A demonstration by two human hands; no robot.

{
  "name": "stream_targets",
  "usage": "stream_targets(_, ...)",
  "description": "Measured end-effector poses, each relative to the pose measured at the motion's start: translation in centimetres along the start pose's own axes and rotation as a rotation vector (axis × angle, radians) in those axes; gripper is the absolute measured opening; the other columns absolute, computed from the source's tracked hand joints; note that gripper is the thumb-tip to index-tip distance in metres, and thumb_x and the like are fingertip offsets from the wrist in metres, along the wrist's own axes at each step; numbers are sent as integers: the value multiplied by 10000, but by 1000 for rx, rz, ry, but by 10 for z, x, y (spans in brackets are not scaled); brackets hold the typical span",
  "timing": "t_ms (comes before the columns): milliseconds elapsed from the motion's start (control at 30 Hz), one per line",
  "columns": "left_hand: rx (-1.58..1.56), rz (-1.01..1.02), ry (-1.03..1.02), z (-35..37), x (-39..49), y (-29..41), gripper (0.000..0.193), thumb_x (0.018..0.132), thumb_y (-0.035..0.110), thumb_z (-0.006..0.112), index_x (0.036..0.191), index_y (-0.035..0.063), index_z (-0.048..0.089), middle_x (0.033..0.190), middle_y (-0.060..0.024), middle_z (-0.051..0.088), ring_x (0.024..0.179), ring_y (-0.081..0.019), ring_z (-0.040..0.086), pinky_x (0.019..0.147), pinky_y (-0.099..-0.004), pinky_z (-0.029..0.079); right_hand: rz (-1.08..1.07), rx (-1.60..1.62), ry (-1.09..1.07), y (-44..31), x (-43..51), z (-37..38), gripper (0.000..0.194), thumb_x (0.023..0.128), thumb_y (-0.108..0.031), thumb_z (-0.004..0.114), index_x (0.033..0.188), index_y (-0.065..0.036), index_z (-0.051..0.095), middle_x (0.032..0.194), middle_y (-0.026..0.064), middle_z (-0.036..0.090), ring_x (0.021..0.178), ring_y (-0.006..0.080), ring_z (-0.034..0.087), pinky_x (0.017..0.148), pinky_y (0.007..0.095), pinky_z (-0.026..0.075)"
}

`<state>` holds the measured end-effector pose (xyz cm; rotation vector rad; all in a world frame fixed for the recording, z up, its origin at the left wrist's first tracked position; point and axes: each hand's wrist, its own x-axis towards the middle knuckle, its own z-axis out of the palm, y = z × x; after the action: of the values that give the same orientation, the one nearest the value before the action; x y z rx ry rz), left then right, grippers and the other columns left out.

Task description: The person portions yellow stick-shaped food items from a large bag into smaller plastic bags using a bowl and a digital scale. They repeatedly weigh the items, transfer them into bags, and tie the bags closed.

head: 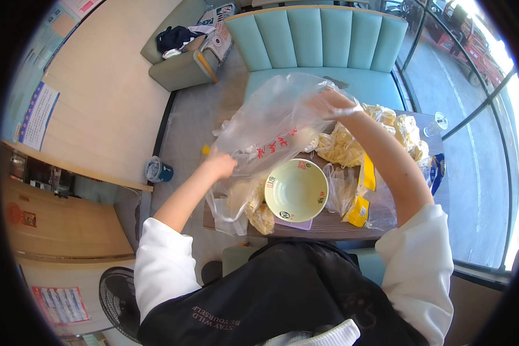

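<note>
A large clear plastic bag with red writing (264,125) is spread between my two hands above the table. My left hand (219,164) grips its near left edge. At the bag's far right side, my right hand (331,104) is partly covered by the film, with a strip of plastic across the wrist. Below the bag stands a pale green bowl (296,190), with nothing visible inside, over a light purple flat item (300,224). Small bags of yellowish food, apparently noodles (341,147), lie behind and to the right of the bowl. More such bags (261,218) are at its left.
The dark wooden table (328,232) also holds yellow-and-clear packaging (357,211), a blue package (437,173) and a clear plastic cup (436,124). A turquoise bench (315,39) stands beyond it. At left are a bin (159,169) and a black fan (119,302); windows line the right.
</note>
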<state>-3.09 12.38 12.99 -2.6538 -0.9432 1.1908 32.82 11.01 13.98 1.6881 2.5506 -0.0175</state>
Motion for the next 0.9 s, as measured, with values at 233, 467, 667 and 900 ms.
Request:
stream_targets(233,-212,9,737,-60,-34,49,307,777,68,597,1083,91,617,999,-85,587,967,-249,562,802,-328,477,-221,354,-152,8,-50,-16,296,806,-256,622,1072,-127,624,1033,94,654,987,298,604,845,407,475)
stream_targets(467,-76,-172,880,-63,-19,41,291,749,154,684,1031,96,645,1251,-88,496,1114,-283,496,881,-427,447,25,242,-361,23,-95,80,232,795,-257,555,863,-59,657,999,152,627,936,327,590,814,417,468)
stream_targets(667,-359,-92,443,-56,22,42,553,770,228,683,1282,151,491,1376,-108,412,1192,-306,458,961,-432,421,375,262,-90,40,-82,135,644,699,-235,721,1275,-93,473,1364,139,420,1252,326,401,989,492,373)
stream_targets(900,-57,188,522,-22,24,66,640,802,103,578,1399,184,359,1437,-174,309,1272,-350,364,1036,-507,318,284,151,-172,69,-90,149,766,657,-211,760,1343,-182,419,1403,111,380,1301,326,351,1046,468,343)
